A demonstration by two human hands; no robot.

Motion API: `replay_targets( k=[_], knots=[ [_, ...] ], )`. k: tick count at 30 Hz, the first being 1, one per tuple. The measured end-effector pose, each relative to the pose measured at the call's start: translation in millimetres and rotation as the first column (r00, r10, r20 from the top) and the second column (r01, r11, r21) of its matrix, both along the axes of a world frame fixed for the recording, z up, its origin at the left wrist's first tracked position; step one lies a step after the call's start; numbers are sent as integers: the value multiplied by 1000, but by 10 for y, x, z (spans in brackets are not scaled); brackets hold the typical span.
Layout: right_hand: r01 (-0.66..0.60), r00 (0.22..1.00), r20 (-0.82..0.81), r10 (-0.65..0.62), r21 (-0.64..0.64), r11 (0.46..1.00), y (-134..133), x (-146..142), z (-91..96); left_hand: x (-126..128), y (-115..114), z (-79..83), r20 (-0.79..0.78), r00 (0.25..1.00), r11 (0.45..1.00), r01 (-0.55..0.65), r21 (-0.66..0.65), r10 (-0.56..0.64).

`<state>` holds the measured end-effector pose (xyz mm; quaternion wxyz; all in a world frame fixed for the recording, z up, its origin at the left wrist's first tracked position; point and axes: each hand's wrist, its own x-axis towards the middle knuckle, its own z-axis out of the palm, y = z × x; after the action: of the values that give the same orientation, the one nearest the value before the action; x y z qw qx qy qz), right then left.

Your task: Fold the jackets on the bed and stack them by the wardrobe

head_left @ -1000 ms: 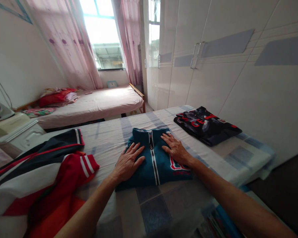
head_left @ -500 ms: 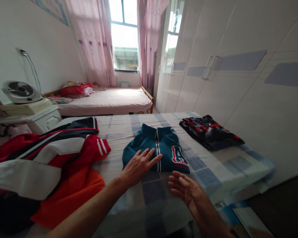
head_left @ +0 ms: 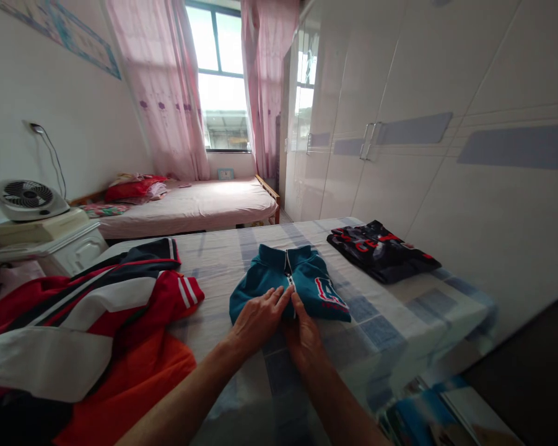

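Observation:
A folded teal zip-up jacket (head_left: 264,275) with a stand-up collar and a letter patch lies in front of me on the bed. My left hand (head_left: 260,313) rests flat on its lower front, fingers stretched towards the zip. Close beside it, my right hand (head_left: 304,337) is at the jacket's near edge. Its thumb lies on the cloth by the zip, while the other fingers are mostly hidden at the hem. To the left spreads a red, white and navy jacket (head_left: 121,303) with orange cloth showing. On the right is a folded black garment (head_left: 383,254) with red lettering.
A checked blue-and-white sheet (head_left: 213,260) covers the bed. White wardrobe doors (head_left: 348,161) run along the right. A second bed (head_left: 204,201) stands under the window. At the left, a small fan (head_left: 28,198) sits on a cabinet. Blue packaging (head_left: 422,412) lies low at right.
My right hand has moved left and forward from beside the teal jacket to its near edge, next to my left hand. My left hand stays on the jacket. The view has tilted up slightly.

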<state>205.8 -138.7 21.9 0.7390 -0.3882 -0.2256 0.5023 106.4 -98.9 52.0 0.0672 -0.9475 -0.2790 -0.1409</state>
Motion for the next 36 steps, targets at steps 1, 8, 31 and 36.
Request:
replay_targets(
  k=[1, 8, 31, 36],
  knots=[
    [58, 998, -37, -58, -11, 998, 50, -15, -2, -9, 1, -25, -8, 1000, 1000, 12, 15, -12],
    [221, 956, -165, -242, -133, 966, 113, 195, 245, -329, 136, 71, 315, 948, 998, 38, 47, -50],
    [121, 993, -13, -120, 75, 990, 224, 1808, 2220, -692, 614, -577, 304, 866, 918, -367, -152, 397],
    [170, 949, 228, -219, 216, 961, 536, 2574, 2582, -704, 613, -597, 281, 866, 911, -389, -141, 413]
  ],
)
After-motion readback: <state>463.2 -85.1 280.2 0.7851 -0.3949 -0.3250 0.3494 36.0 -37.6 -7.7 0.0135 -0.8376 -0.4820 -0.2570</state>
